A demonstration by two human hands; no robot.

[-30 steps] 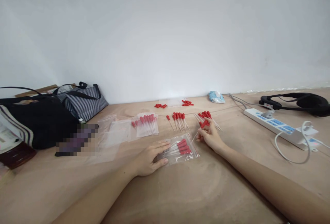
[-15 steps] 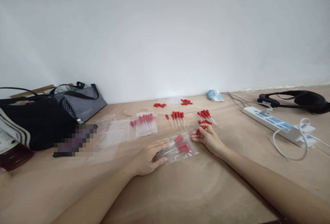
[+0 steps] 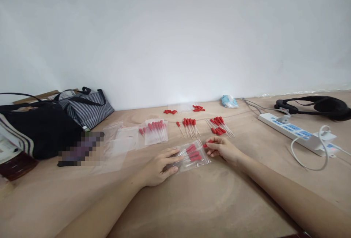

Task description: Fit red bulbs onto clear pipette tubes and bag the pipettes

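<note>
A clear zip-lock bag [image 3: 201,162] with several red-bulbed droppers [image 3: 195,154] inside lies in front of me. My left hand [image 3: 157,170] holds the bag's left end, thumb at the near edge and fingers along the far one. At the bag's right end, my right hand [image 3: 222,149] pinches another dropper [image 3: 207,144] by its red bulb. Its thin stem points left into the bag's mouth, mostly hidden by the plastic. Just beyond that hand lie loose red bulbs [image 3: 218,131] and a bundle of droppers [image 3: 219,121].
More droppers [image 3: 189,123] lie mid-table, left of which is a filled bag [image 3: 155,135] and flat bags [image 3: 120,141]. Glass tubes [image 3: 185,108] and red bulbs [image 3: 170,112] sit by the wall. A power strip [image 3: 290,130] and headset [image 3: 329,108] are right; bags [image 3: 41,132] stand left.
My right hand has turned and shifted slightly toward me, sliding the dropper's stem left into the bag. Only its red bulb now shows outside. The left hand stays nearly still.
</note>
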